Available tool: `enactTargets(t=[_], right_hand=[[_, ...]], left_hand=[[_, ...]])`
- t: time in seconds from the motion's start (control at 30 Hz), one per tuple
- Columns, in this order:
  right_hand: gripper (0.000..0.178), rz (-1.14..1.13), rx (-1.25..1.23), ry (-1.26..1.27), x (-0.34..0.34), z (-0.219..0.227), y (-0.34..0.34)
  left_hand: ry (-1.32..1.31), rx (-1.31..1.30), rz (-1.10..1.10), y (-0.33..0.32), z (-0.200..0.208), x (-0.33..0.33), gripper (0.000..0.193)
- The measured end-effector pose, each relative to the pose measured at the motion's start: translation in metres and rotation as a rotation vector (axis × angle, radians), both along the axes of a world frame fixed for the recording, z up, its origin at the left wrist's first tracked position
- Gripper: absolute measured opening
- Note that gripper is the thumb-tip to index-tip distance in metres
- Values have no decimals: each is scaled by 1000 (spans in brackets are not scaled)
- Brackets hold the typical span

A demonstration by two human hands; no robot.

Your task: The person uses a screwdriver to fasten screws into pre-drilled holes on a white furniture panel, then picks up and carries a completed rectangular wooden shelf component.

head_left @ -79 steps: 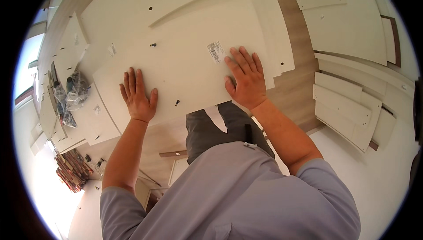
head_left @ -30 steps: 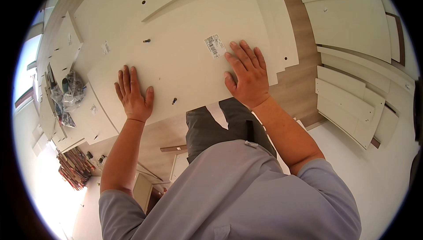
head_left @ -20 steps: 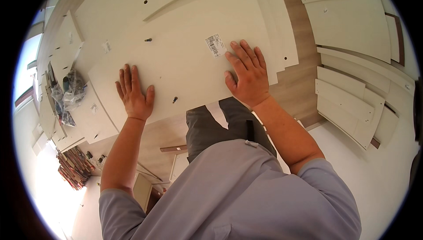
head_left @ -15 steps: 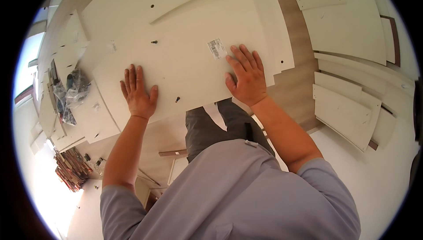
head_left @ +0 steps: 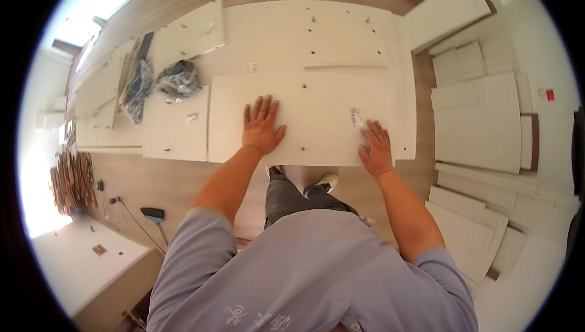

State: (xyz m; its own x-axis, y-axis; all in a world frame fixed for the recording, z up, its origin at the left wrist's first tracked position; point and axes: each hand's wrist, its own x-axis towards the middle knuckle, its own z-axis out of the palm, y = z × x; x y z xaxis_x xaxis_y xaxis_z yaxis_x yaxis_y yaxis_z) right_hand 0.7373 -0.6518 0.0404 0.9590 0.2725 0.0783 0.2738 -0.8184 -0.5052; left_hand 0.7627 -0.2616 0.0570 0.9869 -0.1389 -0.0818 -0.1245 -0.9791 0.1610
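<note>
A flat white panel [head_left: 268, 118] with a few dark fittings in it lies in front of me, on top of other white boards. My left hand [head_left: 261, 129] rests flat on its left part, fingers spread. Lower right, my right hand [head_left: 377, 151] lies flat near the front edge, fingers apart, its tips by a small printed label [head_left: 355, 117]. Neither hand holds anything. A dark fitting [head_left: 303, 148] sits at the front edge between my hands. Beyond it lies a smaller white board [head_left: 346, 45] with several fittings.
Clear plastic bags of hardware [head_left: 177, 81] lie on the boards to the left. More white panels [head_left: 478, 124] lean or lie along the right wall. A broom head [head_left: 152, 214] and cable are on the floor at lower left, near a white-topped table [head_left: 85, 271].
My view has tilted and pulled back, so more boards and the floor show. Both hands remain flat on the panel.
</note>
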Motion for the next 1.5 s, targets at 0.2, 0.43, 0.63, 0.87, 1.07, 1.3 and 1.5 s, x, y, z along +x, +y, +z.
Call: enactTargets(t=[0.2,0.43,0.63,0.87,1.07,1.3,1.5], right_hand=[[62,-94,-237,76,-20,4,11],[63,-318,-243,103,-95,-11,-18],[50,-451,157,298,-137,5,-49],[40,-598,155,472,-242,-70,-150],[35,-866,395,820,-371,-107,-279],[35,-1621,980,800,-452,-66,-413],[37,-1586,892,829,-366,-37,-483]], left_hand=[[-24,-86,-8,14,-4,-1,73],[36,-234,-97,31,6,-27,68],[82,-244,-168,43,11,-40,64],[149,-477,5,-34,49,19,54],[146,-407,-150,-225,57,60,57],[86,58,-120,-338,-4,63,83],[159,47,-69,-358,22,67,81]])
